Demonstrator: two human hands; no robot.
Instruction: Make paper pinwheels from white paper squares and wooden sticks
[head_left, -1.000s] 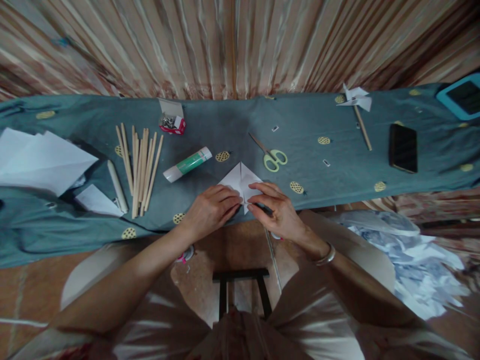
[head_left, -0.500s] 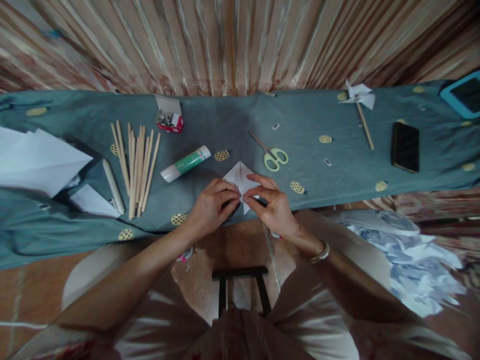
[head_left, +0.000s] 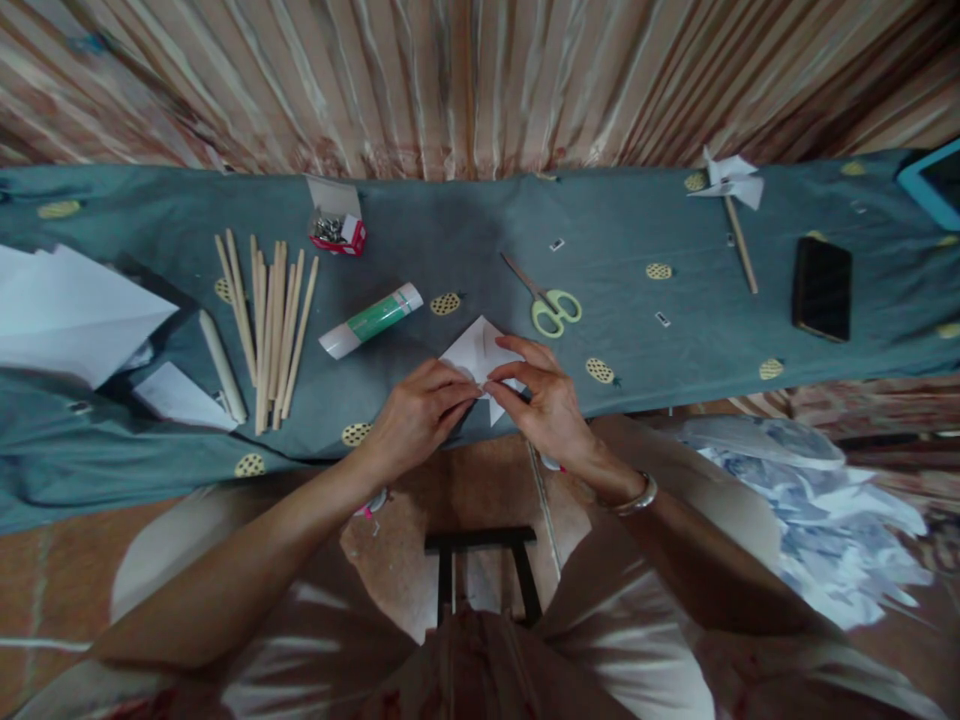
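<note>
A small white paper square (head_left: pixel 475 347) with cut slits lies at the table's near edge, one corner pointing away from me. My left hand (head_left: pixel 424 408) pinches the paper near its middle from the left. From the right, my right hand (head_left: pixel 541 395) pinches it at nearly the same spot, its index finger raised a little. The fingertips almost meet and hide the centre of the paper. Beyond the right hand lie scissors (head_left: pixel 553 306) with pale green handles. A glue stick (head_left: pixel 373 320) with a green label rests beyond my left hand.
Left of the glue lie several wooden sticks (head_left: pixel 274 330), a pale marker-like tube (head_left: pixel 223 368) and white paper sheets (head_left: pixel 75 310). An open red box (head_left: pixel 339 235) holds small metal pieces. To the right are a paper pinwheel (head_left: pixel 733 190), a phone (head_left: pixel 823 290) and, lower down, paper scraps (head_left: pixel 825 530).
The view has shifted slightly. My right hand's fingertips have closed in on the paper's centre, meeting the left fingertips more closely, and the slit at the far corner looks less open.
</note>
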